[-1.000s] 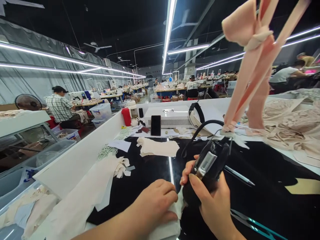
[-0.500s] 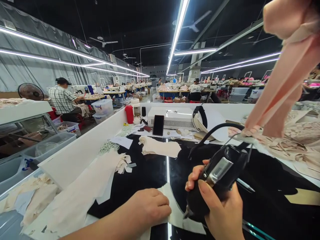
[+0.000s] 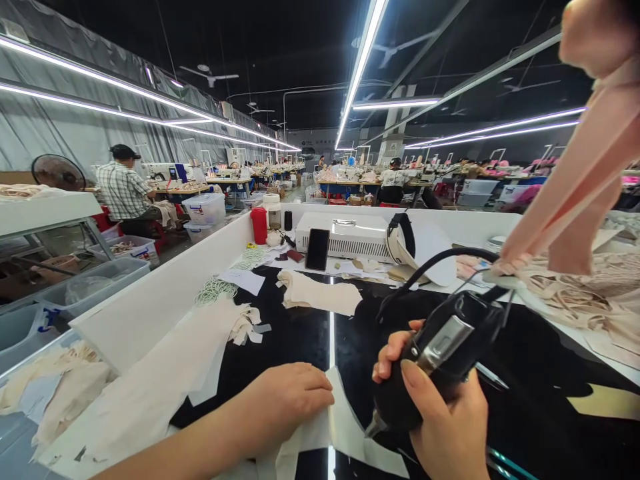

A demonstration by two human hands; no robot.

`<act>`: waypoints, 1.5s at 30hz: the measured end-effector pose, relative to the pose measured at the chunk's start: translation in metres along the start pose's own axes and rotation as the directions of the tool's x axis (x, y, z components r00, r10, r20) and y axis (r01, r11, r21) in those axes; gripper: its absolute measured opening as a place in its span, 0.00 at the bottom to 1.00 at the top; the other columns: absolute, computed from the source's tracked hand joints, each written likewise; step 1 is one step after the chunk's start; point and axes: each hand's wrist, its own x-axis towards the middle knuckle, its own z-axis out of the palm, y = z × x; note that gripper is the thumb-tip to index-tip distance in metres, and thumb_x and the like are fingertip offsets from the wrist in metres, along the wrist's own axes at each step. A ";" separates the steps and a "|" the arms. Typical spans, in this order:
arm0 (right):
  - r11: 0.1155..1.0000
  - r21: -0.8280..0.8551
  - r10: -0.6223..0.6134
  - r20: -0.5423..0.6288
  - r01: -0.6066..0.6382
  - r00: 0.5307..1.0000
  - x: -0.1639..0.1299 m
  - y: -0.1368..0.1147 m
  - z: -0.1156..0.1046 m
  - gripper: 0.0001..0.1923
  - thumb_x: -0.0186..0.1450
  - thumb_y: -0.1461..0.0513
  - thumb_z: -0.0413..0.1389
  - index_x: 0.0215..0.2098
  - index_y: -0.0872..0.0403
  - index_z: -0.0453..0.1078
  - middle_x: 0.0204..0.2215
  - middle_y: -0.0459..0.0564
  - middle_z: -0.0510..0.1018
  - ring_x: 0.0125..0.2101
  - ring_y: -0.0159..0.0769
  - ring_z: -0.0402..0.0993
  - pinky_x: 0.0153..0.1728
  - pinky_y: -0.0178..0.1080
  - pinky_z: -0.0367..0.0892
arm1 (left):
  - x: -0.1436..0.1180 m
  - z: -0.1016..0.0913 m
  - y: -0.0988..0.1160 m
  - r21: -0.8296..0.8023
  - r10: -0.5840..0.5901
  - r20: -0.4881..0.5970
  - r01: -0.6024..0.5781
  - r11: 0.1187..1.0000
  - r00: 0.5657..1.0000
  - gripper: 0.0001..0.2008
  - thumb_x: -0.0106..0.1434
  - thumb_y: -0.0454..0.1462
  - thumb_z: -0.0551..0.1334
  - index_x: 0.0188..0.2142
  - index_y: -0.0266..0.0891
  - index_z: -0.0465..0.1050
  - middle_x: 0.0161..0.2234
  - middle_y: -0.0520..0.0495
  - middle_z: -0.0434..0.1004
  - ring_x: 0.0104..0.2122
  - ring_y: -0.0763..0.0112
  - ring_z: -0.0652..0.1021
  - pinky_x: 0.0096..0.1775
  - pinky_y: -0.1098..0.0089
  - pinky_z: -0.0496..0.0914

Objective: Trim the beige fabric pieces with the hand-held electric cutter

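Black cutter [image 3: 430, 363], tip down-left, clamped in right hand [image 3: 445, 427]; left hand [image 3: 287, 400] flat on fabric [image 3: 345, 433].

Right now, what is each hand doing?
Left hand: loosely curled, pressing down on the white fabric piece.
Right hand: closed around the black corded hand tool.

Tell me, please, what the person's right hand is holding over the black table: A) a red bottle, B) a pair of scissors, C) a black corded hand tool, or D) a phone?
C: the right hand is wrapped around a black tool whose cord arcs up behind it, its tip pointing down at the white fabric piece that the left hand presses flat.
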 end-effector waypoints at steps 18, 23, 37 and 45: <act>1.000 0.005 -0.017 0.006 0.017 1.000 0.000 -0.001 -0.001 0.20 0.66 0.55 0.70 0.52 0.45 0.70 0.32 0.46 0.79 0.27 0.39 0.78 0.30 0.44 0.79 | 0.006 -0.004 -0.003 -0.012 -0.085 0.028 0.086 0.996 0.996 0.21 0.64 0.19 0.56 0.50 0.39 0.75 0.51 0.45 0.82 0.50 0.63 0.83 0.52 0.66 0.79; 0.998 0.020 -0.054 0.017 0.054 0.998 0.000 -0.007 0.001 0.18 0.66 0.56 0.70 0.51 0.45 0.71 0.32 0.45 0.78 0.27 0.37 0.78 0.30 0.42 0.79 | 0.007 -0.015 -0.004 -0.028 -0.145 0.003 0.145 0.989 0.989 0.18 0.69 0.21 0.56 0.50 0.38 0.77 0.50 0.46 0.82 0.49 0.63 0.83 0.51 0.66 0.79; 0.999 0.011 -0.039 0.037 0.039 0.999 -0.003 -0.010 -0.009 0.18 0.66 0.57 0.70 0.51 0.44 0.72 0.32 0.46 0.78 0.27 0.38 0.78 0.30 0.45 0.80 | 0.032 0.012 -0.017 0.023 -0.056 0.041 0.055 0.998 0.998 0.20 0.68 0.21 0.57 0.53 0.37 0.78 0.52 0.43 0.82 0.51 0.62 0.83 0.52 0.67 0.79; 0.998 0.023 -0.054 0.060 0.053 0.997 -0.010 -0.015 -0.013 0.17 0.67 0.55 0.69 0.51 0.43 0.72 0.32 0.47 0.77 0.27 0.39 0.77 0.29 0.45 0.80 | 0.020 0.016 -0.021 0.009 -0.009 0.041 0.009 1.000 0.999 0.16 0.72 0.23 0.58 0.53 0.35 0.77 0.54 0.40 0.81 0.52 0.63 0.82 0.55 0.67 0.78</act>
